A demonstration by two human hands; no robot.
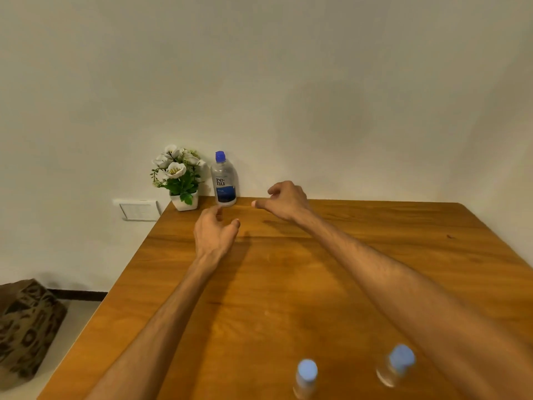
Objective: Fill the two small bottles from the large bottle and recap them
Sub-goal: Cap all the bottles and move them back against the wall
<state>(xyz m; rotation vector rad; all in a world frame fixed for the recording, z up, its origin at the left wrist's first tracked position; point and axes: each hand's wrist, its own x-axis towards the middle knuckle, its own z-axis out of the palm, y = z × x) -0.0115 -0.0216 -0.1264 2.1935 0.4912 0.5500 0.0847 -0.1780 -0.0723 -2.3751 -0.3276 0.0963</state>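
Wood-grain table [288, 284], seen from the head cam, is filling the lower frame and is meeting a plain pale wall at its far edge. Large bottle [223, 180], clear w/ blue cap and blue-white label, is standing upright at the far edge, against the wall, just right of a small white pot of artificial flowers [179, 176]. Both arms are stretching fwd over the tabletop. Left hand [215, 230] is hovering just in front of the bottle's base, fingers loosely curled, thumb out, holding nothing; whether a fingertip is touching the bottle cannot be told. Right hand [284, 199] is hanging to the right of the bottle, clearly apart from it, fingers bent, thumb pointing toward the bottle, also gripping nothing. The 2 hands are sitting apart, bottle lying beyond the gap between them. Near the bottom edge, 2 small bottles w/ light-blue caps are standing on the table, blurred: left small bottle [306, 378] and right small bottle [396, 365], the latter beside the right forearm. A wall socket plate [138, 209] is showing left of the table; a patterned brown bag [26, 324] is sitting on the floor at lower left.
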